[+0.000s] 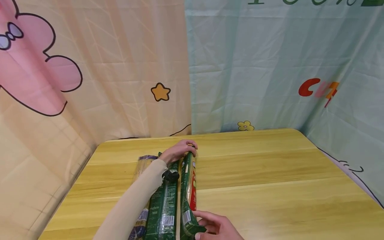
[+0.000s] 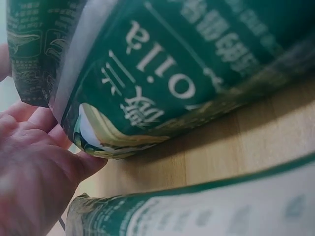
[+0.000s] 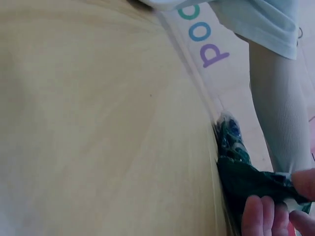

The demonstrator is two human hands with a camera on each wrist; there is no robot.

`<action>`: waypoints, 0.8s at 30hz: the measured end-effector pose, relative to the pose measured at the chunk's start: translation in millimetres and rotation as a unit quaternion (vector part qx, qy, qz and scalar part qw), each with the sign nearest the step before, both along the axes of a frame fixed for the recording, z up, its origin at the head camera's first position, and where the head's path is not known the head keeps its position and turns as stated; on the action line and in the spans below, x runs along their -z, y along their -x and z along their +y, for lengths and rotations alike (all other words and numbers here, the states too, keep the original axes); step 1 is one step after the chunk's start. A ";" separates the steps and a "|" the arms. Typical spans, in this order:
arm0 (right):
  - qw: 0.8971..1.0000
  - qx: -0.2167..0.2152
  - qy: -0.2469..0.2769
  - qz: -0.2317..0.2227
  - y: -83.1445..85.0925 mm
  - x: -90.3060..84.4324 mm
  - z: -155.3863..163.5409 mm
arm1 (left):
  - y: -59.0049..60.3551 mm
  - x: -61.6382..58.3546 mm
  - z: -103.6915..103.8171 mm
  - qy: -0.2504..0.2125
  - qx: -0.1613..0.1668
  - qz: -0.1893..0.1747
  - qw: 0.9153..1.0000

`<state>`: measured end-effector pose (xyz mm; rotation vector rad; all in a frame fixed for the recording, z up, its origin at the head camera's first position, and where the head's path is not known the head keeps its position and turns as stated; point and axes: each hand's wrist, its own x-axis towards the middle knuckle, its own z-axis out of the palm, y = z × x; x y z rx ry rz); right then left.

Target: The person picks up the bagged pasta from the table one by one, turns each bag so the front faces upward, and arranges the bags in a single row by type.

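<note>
Three long spaghetti packs lie side by side on the wooden table in the head view. My left hand [image 1: 180,150] grips the far end of the rightmost green spaghetti pack [image 1: 185,186], which stands tilted on its edge. At the near end of that pack, my right hand [image 1: 220,226] pinches its folded green wrapper [image 3: 251,182] between thumb and fingers. Beside it on the left lies a second green spaghetti pack [image 1: 168,203], flat, under my left wrist. Farther left, a clear pack with purple ends [image 1: 144,163] is partly hidden by my sleeve.
The wooden table [image 1: 255,180] stretches right of the packs. Printed curtains [image 1: 240,66] hang behind it and along both sides. A black band with a device [image 1: 171,175] is on my left wrist.
</note>
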<state>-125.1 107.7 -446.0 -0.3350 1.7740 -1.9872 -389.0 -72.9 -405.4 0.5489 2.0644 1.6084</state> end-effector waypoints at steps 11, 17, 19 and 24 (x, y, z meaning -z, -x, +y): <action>0.995 -0.045 0.090 0.027 1.8 3.4 -5.3 | -12.4 -14.2 -6.3 0.070 -0.009 0.047 0.996; 0.996 -0.050 0.073 0.024 4.7 2.7 -4.0 | -19.1 -22.7 -12.6 0.088 -0.052 0.045 0.994; 0.996 -0.051 0.064 0.029 5.7 1.3 -3.4 | -20.0 -23.5 -13.7 0.089 -0.066 0.047 0.993; 0.996 -0.059 0.053 0.030 7.3 -1.0 -1.7 | -22.8 -22.5 -16.4 0.095 -0.083 0.069 0.990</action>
